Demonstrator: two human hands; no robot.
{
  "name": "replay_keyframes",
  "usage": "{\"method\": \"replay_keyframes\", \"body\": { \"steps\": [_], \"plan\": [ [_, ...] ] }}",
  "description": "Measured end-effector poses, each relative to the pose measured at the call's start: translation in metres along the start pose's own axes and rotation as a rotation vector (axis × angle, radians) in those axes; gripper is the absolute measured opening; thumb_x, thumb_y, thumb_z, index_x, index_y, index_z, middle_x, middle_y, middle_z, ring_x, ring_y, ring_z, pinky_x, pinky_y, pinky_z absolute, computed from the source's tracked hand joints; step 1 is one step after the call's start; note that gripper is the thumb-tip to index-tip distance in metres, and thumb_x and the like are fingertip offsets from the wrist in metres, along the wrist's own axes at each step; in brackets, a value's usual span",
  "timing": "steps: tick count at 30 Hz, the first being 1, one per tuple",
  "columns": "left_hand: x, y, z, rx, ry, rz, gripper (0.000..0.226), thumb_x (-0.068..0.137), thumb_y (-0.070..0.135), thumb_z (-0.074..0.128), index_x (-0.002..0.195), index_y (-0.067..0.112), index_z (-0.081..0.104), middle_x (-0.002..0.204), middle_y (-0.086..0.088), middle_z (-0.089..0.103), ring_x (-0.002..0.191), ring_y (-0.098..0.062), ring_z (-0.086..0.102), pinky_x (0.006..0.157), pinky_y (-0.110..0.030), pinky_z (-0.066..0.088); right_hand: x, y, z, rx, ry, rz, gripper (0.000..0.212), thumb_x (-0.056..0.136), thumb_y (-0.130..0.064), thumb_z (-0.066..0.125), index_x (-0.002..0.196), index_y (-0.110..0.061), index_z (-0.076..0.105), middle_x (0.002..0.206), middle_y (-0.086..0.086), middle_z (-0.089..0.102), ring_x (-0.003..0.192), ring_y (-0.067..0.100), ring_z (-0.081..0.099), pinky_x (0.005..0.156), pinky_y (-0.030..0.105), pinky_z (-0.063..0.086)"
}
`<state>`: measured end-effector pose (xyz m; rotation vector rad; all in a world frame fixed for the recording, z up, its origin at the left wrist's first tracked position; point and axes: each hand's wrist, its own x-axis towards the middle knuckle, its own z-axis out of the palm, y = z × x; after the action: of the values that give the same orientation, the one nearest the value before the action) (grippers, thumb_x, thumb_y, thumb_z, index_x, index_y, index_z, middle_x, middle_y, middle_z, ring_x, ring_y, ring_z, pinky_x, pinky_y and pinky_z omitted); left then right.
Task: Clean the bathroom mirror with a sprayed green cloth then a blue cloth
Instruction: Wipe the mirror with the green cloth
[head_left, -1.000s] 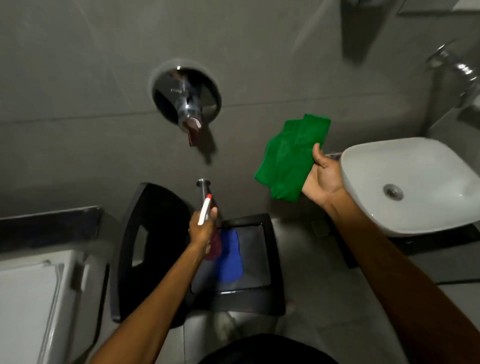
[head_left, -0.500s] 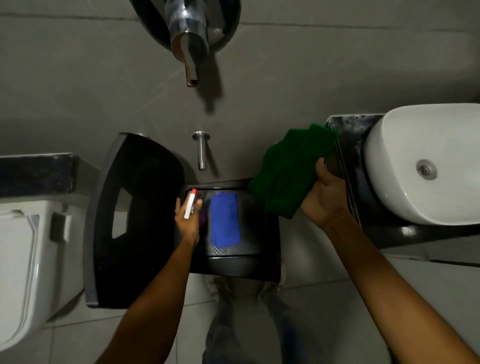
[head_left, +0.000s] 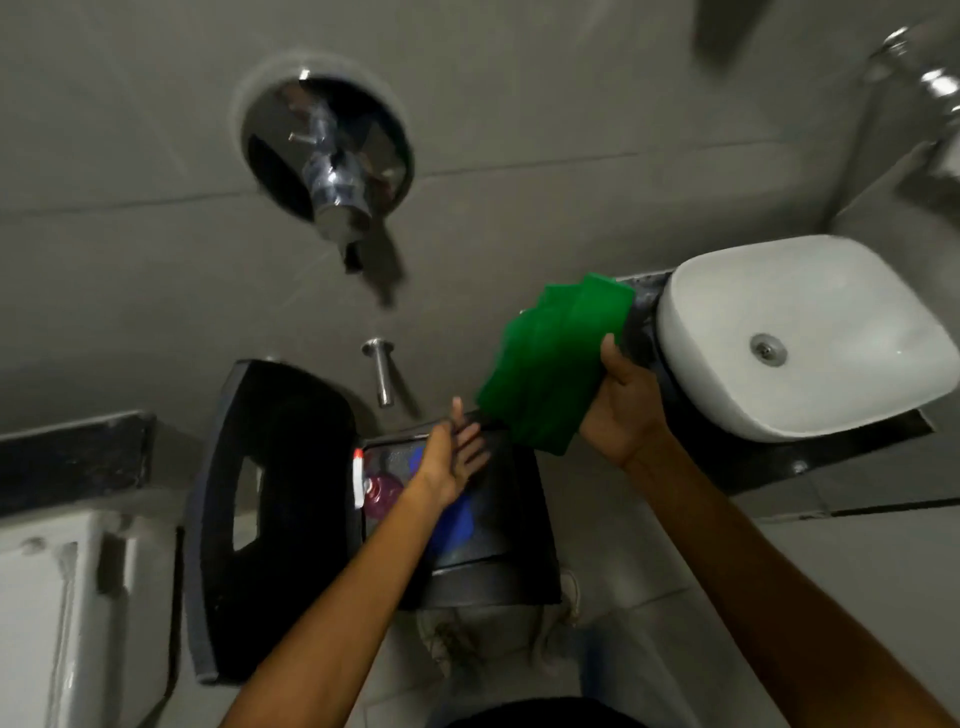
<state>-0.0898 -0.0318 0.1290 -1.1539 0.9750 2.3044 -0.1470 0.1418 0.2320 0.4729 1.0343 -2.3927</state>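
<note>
My right hand (head_left: 621, 402) grips the folded green cloth (head_left: 550, 358), held up in front of the wall just left of the basin. My left hand (head_left: 454, 454) is empty with its fingers spread, hovering over the black chair seat (head_left: 498, 519) and reaching toward the lower edge of the green cloth. The spray bottle (head_left: 371, 491), pink with a white and red nozzle, stands on the seat's left side. The blue cloth (head_left: 457, 522) lies on the seat, partly hidden under my left wrist. No mirror is in view.
A white basin (head_left: 810, 332) sits on a dark counter at the right. A chrome wall valve (head_left: 330, 156) and a spout (head_left: 382, 369) are on the grey tiled wall. The chair's black backrest (head_left: 270, 499) and a white toilet cistern (head_left: 47, 613) are at the left.
My left hand has set the spray bottle down on the chair seat and let go, then moved right toward the green cloth. The view has tilted back up.
</note>
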Motion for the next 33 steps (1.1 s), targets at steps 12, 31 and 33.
{"method": "replay_keyframes", "body": {
  "steps": [12, 31, 33],
  "plan": [
    [-0.139, 0.102, 0.238, 0.559, -0.448, 0.382, 0.054, 0.083, -0.006, 0.078, 0.135, -0.005, 0.062, 0.131, -0.025, 0.071, 0.118, -0.040, 0.070, 0.098, -0.050, 0.061, -0.041, -0.150, 0.027, 0.069, -0.190, -0.373, 0.070, 0.099, -0.059, 0.035, 0.138, -0.006, 0.060, 0.139, 0.020, 0.062, 0.127, 0.038, 0.061, 0.103, 0.051, 0.052],
    [-0.280, 0.299, 0.526, 1.764, 0.274, 2.131, 0.065, 0.105, 0.055, 0.039, 0.156, 0.015, 0.040, 0.170, -0.015, 0.028, 0.163, -0.034, 0.007, 0.133, -0.054, 0.007, 0.026, -0.428, 0.105, 0.044, 0.048, -1.171, 0.055, 0.109, -0.043, 0.026, 0.153, -0.014, 0.039, 0.142, -0.005, 0.050, 0.116, 0.006, 0.056, 0.085, 0.012, 0.049],
    [-0.291, 0.337, 0.547, 1.826, 0.451, 2.192, 0.071, 0.106, 0.055, 0.034, 0.163, 0.013, 0.028, 0.175, -0.015, 0.015, 0.164, -0.034, -0.002, 0.134, -0.051, -0.002, 0.058, -0.435, 0.128, -0.292, 0.127, -1.367, 0.054, 0.109, -0.038, 0.024, 0.160, -0.021, 0.020, 0.162, -0.014, 0.023, 0.145, 0.004, 0.032, 0.111, 0.017, 0.035]
  ]
}}
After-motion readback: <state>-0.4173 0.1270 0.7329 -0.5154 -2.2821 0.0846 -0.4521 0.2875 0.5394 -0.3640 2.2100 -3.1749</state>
